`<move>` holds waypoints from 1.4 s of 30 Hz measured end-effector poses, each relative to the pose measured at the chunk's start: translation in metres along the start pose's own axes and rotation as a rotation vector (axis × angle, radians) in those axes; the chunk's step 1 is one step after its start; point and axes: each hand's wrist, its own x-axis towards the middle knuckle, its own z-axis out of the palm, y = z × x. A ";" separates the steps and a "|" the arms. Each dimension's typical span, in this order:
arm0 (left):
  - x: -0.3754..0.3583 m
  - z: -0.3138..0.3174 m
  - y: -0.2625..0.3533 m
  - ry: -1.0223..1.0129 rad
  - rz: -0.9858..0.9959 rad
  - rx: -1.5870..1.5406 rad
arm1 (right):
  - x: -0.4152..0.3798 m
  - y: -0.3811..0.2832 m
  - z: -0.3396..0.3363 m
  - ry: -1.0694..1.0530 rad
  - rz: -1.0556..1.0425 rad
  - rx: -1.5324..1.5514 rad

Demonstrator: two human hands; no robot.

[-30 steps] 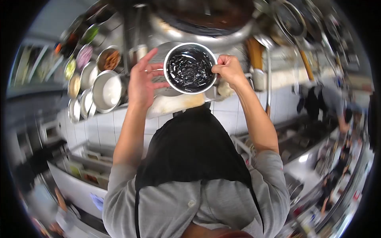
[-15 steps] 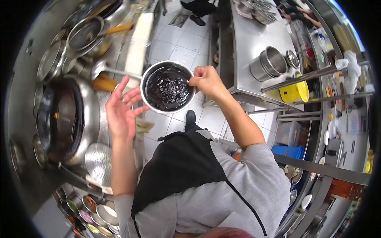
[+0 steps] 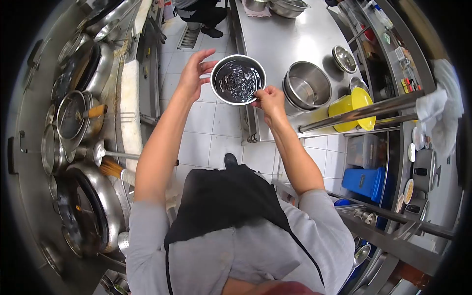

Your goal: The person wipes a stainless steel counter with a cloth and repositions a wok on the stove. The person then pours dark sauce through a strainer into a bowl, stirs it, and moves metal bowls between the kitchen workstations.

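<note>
A round steel pot [image 3: 214,87] of dark, rippling liquid [image 3: 238,80] is held up in front of me over the floor and the steel table's corner. My right hand [image 3: 271,102] grips its near right rim, thumb over the edge and fingers underneath. At the pot's left side is my left hand [image 3: 193,78], fingers spread and fingertips close to the wall. Just right of the pot, nested steel pots [image 3: 314,102] stand on the steel table [image 3: 275,37].
Along the left counter are a wok [image 3: 109,196], a wood-handled strainer [image 3: 71,114], a ladle [image 3: 100,151] and a bristle brush [image 3: 111,168]. A yellow container [image 3: 344,110] sits by a metal rail [image 3: 364,110] on the right. Another person [image 3: 209,15] stands beyond the table's left side.
The pot has moved away from the left cooking counter to the right, toward the steel table, still in my right hand. My left hand has travelled along beside it, fingers spread.
</note>
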 end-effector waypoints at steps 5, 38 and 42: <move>0.086 0.037 0.002 -0.114 -0.033 0.092 | 0.030 0.019 0.005 0.197 0.067 0.194; -0.322 -0.116 -0.075 0.500 0.293 -0.827 | 0.252 -0.007 0.098 0.573 -0.154 0.375; -0.340 -0.113 -0.087 0.458 0.307 -0.836 | 0.143 0.017 0.073 -0.054 -0.211 0.181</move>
